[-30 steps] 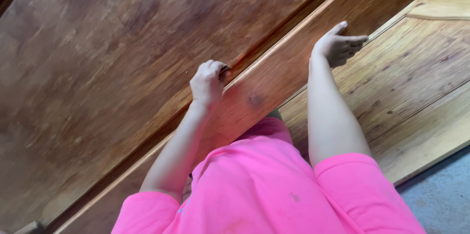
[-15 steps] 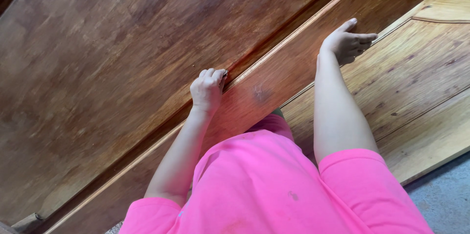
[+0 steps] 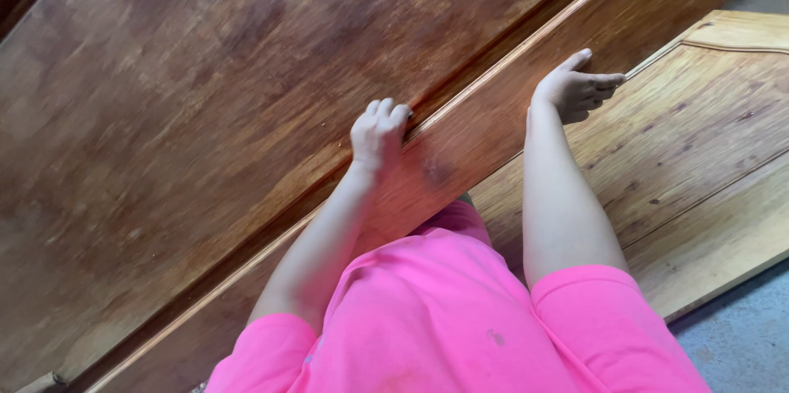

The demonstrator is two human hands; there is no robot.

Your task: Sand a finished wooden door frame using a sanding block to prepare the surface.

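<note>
A large dark wooden door (image 3: 205, 138) fills most of the view and slants from lower left to upper right. My left hand (image 3: 378, 134) has its fingers curled over the raised ridge between the door's sunken panel and its outer rail. My right hand (image 3: 575, 89) holds the outer edge of that rail (image 3: 485, 126) farther up to the right, with fingers bent around the edge and the thumb pointing up. Both arms reach out from my pink shirt (image 3: 444, 319) at the bottom.
A lighter wooden door (image 3: 682, 146) with carved moulding lies flat beyond the dark door's edge on the right. Grey concrete floor (image 3: 740, 344) shows at the lower right corner.
Both hands stay on the dark door. The view has shifted slightly, and my right hand sits a little lower in the picture than before.
</note>
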